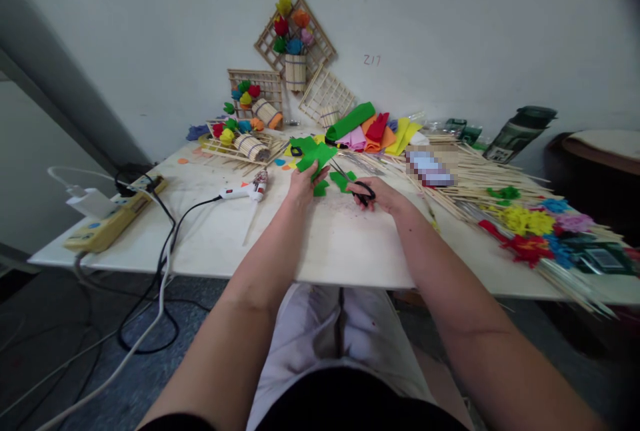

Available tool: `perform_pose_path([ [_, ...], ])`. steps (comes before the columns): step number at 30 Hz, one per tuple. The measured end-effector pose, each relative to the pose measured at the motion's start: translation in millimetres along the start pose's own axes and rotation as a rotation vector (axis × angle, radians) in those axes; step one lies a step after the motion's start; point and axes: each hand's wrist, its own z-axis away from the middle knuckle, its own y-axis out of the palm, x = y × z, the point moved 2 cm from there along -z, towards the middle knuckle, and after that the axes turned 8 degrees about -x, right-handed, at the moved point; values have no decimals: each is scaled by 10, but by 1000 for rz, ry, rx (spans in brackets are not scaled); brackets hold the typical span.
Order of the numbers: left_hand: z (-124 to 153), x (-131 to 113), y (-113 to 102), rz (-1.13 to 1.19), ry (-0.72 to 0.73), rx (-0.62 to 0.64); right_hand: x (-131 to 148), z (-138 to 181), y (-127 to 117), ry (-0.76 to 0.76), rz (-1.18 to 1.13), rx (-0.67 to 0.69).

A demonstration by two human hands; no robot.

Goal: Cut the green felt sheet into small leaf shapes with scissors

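My left hand [303, 182] is closed on a piece of green felt [316, 155], held up over the middle of the white table [360, 251]. In my right hand [377, 195] is a pair of scissors [367, 192] with black handles, my fingers through the loops. Its blades point up and left toward the felt; whether they touch it I cannot tell. Small green scraps [343, 181] lie on the table between and under my hands. Part of another black-handled tool [297, 151] shows by the felt's left edge.
A glue gun [245, 191] and a yellow power strip [113, 217] with trailing cables lie left. Lattice panels with felt flowers [295, 37] stand at the back. Rolled felt [353, 121], a phone [430, 168], wooden sticks [480, 177], felt flowers [530, 227] and a bottle [520, 134] occupy the right.
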Motion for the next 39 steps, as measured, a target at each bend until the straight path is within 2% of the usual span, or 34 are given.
perform_pose_path([
  [7,14,60,36,-8,-57,41,-25,-9,51,-20,-52,9],
  [16,73,96,84,-21,-120,14,9,23,112,7,-110,-35],
  [29,64,144,93,-2,-105,32,-96,-48,128,-24,-99,-17],
  [39,28,154,69,-13,-111,31,35,58,177,46,-144,-59],
])
